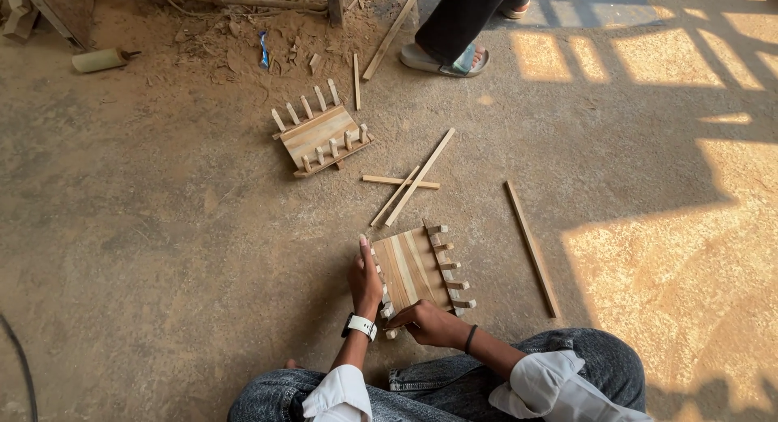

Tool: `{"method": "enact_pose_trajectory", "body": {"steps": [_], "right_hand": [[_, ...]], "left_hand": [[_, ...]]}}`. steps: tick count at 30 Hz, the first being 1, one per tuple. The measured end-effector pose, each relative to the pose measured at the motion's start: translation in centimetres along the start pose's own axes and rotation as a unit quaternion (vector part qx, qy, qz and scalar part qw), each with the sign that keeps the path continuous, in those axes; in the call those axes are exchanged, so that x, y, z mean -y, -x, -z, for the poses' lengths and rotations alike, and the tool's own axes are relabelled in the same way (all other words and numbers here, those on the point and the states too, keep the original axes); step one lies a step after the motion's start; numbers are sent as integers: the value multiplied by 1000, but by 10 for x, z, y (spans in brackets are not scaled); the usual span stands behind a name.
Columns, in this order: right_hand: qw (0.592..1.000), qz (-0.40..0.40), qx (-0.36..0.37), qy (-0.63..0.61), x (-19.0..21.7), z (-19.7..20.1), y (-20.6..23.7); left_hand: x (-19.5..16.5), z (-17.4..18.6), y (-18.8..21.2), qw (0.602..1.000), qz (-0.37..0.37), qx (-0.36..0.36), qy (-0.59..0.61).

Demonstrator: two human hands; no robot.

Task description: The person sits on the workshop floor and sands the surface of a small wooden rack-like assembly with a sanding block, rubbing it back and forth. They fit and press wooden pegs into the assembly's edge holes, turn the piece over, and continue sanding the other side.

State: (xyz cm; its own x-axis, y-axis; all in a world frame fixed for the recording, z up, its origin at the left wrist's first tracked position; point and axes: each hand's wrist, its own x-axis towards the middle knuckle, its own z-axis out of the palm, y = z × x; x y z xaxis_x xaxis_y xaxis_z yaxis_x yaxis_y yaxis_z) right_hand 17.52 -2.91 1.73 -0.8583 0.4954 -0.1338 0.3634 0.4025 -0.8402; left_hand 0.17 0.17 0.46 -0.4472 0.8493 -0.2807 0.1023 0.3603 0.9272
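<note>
A small wooden slat panel (415,268) with short pegs along both sides lies on the concrete floor in front of my knees. My left hand (365,283), with a white watch on the wrist, grips the panel's left edge, thumb up along it. My right hand (429,321), with a dark band on the wrist, holds the panel's near edge with curled fingers. Both sleeves are white and my jeans show at the bottom of the view.
A second pegged panel (321,138) lies farther off. Thin wooden sticks (412,183) lie crossed between the panels, and a long stick (532,248) lies at right. Another person's sandalled foot (444,59) stands at the top. Sawdust, scraps and a pale tube (99,60) lie at upper left.
</note>
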Motion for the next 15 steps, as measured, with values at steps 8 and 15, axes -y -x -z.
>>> {"method": "enact_pose_trajectory", "body": {"steps": [8,15], "right_hand": [[1000,26,-3,-2,-3,1,-1],[1000,24,1,10,-6,0,-1]], "left_hand": [[5,-1,-4,1000,-6,-9,-7],[4,-1,-2,1000,-17,15,17]]}}
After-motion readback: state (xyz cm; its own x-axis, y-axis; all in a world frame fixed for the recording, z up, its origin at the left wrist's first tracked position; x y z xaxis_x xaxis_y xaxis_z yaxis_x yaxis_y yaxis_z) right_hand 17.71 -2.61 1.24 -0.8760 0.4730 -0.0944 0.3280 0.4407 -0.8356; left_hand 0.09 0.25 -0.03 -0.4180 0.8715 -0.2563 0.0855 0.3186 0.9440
